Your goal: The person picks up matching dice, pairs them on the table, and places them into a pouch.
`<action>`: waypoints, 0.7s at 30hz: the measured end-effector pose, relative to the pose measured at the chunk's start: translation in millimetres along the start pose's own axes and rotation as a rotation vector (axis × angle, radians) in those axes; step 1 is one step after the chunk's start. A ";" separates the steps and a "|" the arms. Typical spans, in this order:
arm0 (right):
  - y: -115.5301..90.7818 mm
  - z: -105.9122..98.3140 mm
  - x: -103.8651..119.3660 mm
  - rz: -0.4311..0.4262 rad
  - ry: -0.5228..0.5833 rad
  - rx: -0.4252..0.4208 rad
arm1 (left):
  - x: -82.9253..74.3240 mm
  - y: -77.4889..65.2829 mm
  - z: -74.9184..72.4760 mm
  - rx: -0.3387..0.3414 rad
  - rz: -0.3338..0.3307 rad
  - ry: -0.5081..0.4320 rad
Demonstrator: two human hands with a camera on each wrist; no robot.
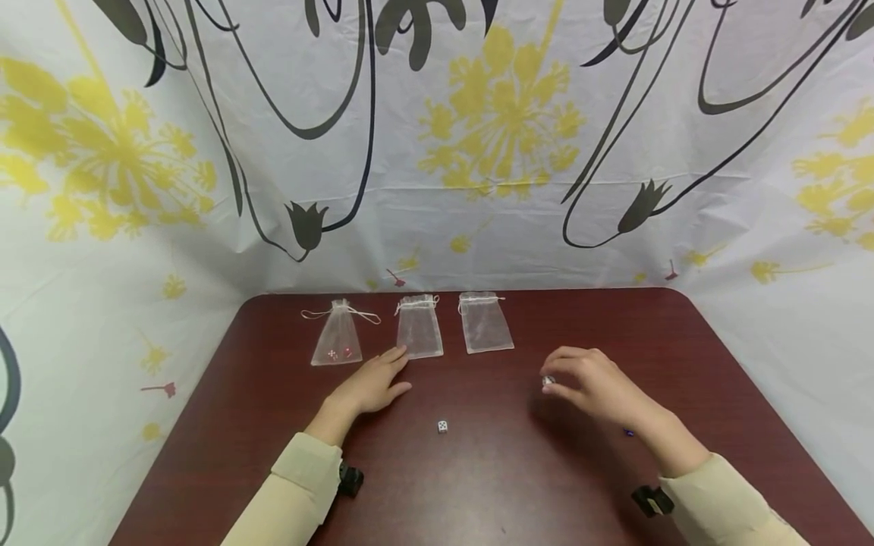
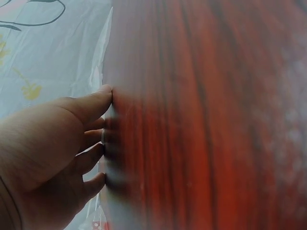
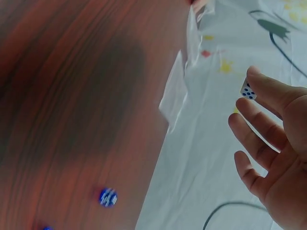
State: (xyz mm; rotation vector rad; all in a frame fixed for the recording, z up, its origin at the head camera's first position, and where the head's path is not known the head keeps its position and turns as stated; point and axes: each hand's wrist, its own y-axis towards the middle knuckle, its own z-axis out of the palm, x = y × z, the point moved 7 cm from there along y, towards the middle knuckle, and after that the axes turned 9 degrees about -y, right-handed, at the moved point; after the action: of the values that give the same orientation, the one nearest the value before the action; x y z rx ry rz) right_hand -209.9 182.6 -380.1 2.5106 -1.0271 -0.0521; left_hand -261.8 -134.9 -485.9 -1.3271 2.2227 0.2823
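Observation:
My right hand (image 1: 601, 387) is raised over the right side of the table, pinching a white die (image 3: 248, 91) with dark dots between thumb and finger. Flat on the table, the left hand (image 1: 369, 385) has its fingertips at the lower corner of the middle mesh drawstring bag (image 1: 419, 330). A second white die (image 1: 442, 427) lies on the tabletop between the hands. Beyond the left hand is a gathered mesh bag (image 1: 337, 334) holding small red and white dice (image 1: 332, 354). Another flat mesh bag (image 1: 486, 326) lies right of the middle one.
A blue die (image 3: 108, 197) lies on the dark red wooden table (image 1: 492, 485), with another blue piece (image 3: 47, 228) at the right wrist view's bottom edge. A patterned white cloth (image 1: 410, 152) hangs behind the table and along its sides.

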 end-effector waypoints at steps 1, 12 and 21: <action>4.1 2.0 2.7 -0.003 0.004 0.001 | 0.1 0.3 -0.1 0.000 -0.002 -0.001; 47.1 29.0 42.3 -0.058 0.077 0.031 | 3.2 1.3 1.5 -0.003 -0.008 0.004; 58.6 59.0 63.8 -0.123 0.063 0.053 | 4.0 1.8 1.6 -0.005 -0.015 0.009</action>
State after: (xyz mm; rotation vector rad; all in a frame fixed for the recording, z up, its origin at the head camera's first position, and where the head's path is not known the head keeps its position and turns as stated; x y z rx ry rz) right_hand -213.6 80.2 -402.5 2.6039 -0.8591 0.0175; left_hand -264.3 -136.2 -489.6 -1.3492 2.2198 0.2774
